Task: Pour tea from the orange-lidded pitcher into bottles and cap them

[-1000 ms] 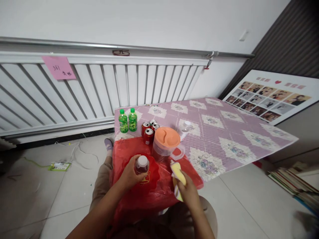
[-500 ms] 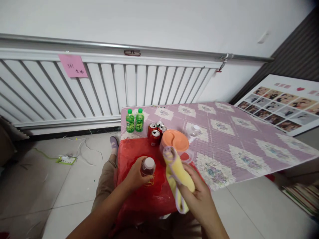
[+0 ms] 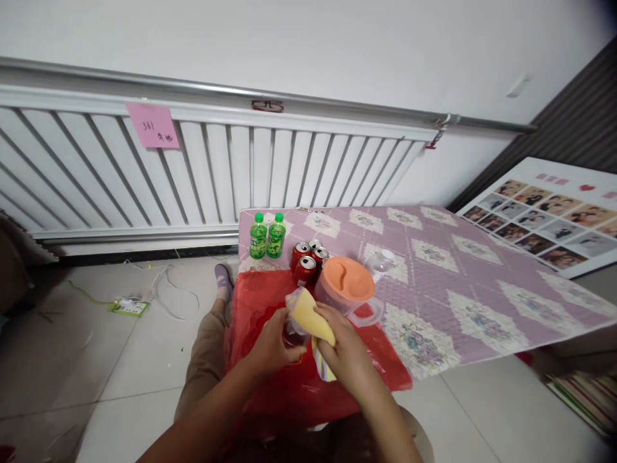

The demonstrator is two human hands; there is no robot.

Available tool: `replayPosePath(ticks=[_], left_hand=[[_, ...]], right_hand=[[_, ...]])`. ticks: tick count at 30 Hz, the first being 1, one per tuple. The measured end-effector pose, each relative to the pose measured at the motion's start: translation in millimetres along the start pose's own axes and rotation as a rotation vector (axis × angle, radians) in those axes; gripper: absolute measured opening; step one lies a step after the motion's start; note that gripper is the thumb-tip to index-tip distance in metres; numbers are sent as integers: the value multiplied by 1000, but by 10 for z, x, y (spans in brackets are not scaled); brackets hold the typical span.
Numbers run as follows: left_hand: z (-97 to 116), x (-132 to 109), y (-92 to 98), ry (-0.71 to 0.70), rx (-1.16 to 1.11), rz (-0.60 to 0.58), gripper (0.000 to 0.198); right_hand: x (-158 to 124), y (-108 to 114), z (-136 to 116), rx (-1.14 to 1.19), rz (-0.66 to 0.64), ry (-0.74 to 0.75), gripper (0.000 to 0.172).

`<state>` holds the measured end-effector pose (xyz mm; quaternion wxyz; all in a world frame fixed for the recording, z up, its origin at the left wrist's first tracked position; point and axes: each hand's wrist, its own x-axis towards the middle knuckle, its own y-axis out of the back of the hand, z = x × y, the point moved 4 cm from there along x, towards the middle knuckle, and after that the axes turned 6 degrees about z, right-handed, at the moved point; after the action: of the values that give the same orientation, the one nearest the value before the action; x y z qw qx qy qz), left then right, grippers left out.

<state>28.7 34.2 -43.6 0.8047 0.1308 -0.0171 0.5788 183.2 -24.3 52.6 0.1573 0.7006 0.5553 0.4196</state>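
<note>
My left hand is closed around a small bottle of dark liquid above the red plastic sheet. In my right hand is a folded yellow cloth with a lilac edge. The cloth lies over the bottle's top, so the white cap is hidden. Just beyond my hands stands a clear pitcher with an orange lid, its handle toward the right. Several red drink cans with opened tops cluster to the left of the pitcher.
Two green bottles stand at the table's far left corner. A clear bottle with a white cap is behind the pitcher on the purple flowered tablecloth. A white radiator runs along the wall. A power strip and cables lie on the floor.
My right hand has moved left with the yellow cloth, bringing it onto the top of the bottle. My left hand still grips the bottle. The view has shifted slightly.
</note>
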Motion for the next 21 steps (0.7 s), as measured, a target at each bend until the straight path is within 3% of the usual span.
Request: replayPosePath(ticks=[3,7,11,16,18,21], left_hand=[[38,-17,55,-30,58,37,74],[30,-19,64,-33,50,66,72],[-12,-39,19,-39,50,123,70],[-63,-86,-11,-32,54,195,77],[-54,-76,22,-44,31,142,86],[-25,-30,111,-18,-52,-59,89]], right_hand=[[-126,-14,185,73,80,-178,46],[-293,-211,196,163,184,-385,44],[-472,-431,119,191,247,-387,46],[-576,-495,178,210,245,-423,44],[-560,-486,193,219,226,-422,46],[-522,-473,196,233,205,-419,47]])
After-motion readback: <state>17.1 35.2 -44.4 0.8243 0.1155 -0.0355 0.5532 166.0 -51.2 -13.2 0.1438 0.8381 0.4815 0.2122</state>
